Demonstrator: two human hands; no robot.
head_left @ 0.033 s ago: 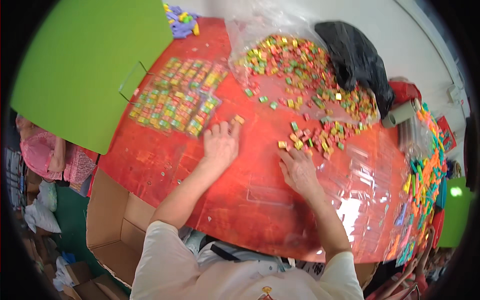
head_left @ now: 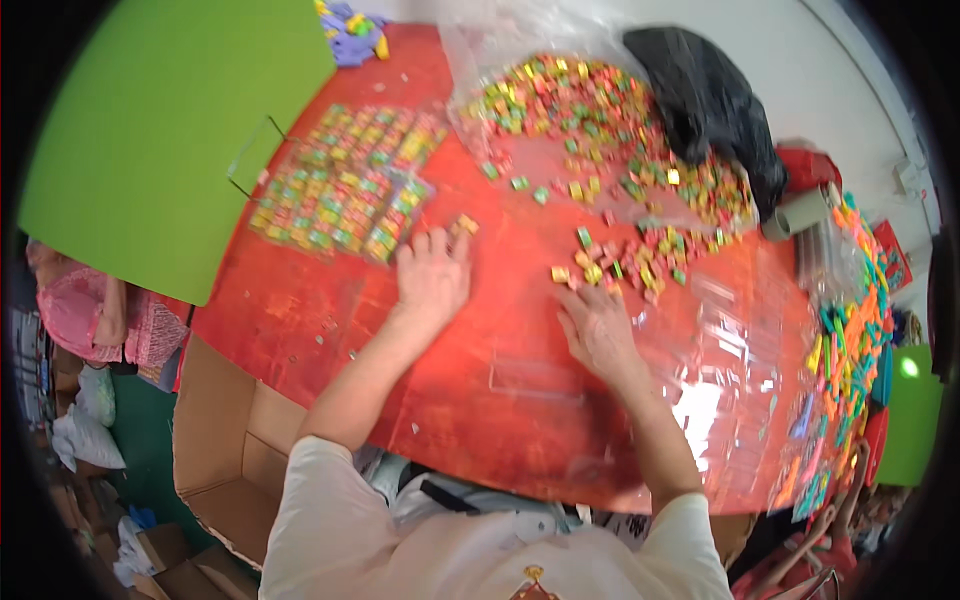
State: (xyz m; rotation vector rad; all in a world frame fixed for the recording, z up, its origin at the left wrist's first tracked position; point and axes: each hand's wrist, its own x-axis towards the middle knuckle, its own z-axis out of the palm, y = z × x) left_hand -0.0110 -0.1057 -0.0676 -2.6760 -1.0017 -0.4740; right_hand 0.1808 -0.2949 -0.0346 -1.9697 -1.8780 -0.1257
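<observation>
My left hand (head_left: 433, 270) lies palm down on the red table, its fingers stretched out. Beside its index fingertip is a small yellowish cube-shaped piece (head_left: 466, 224); whether they touch I cannot tell. Just beyond that hand, clear packs (head_left: 335, 190) hold rows of red, yellow and green pieces. My right hand (head_left: 600, 330) rests with fingers extended at the near edge of a loose heap of the same small pieces (head_left: 650, 262). A single yellow piece (head_left: 560, 273) sits right at its fingertips. Neither hand visibly grips anything.
A clear plastic bag (head_left: 455, 100) spills many more pieces at the back, beside a black plastic bag (head_left: 700, 90). Clear plastic packaging (head_left: 730, 350) covers the right side. Colourful toy parts (head_left: 850, 330) line the right edge. A green board (head_left: 170, 140) stands left, above an open cardboard box (head_left: 215, 430).
The whole scene sits slightly higher and further left in the picture. Both hands keep nearly the same places on the table, and the pieces look unmoved.
</observation>
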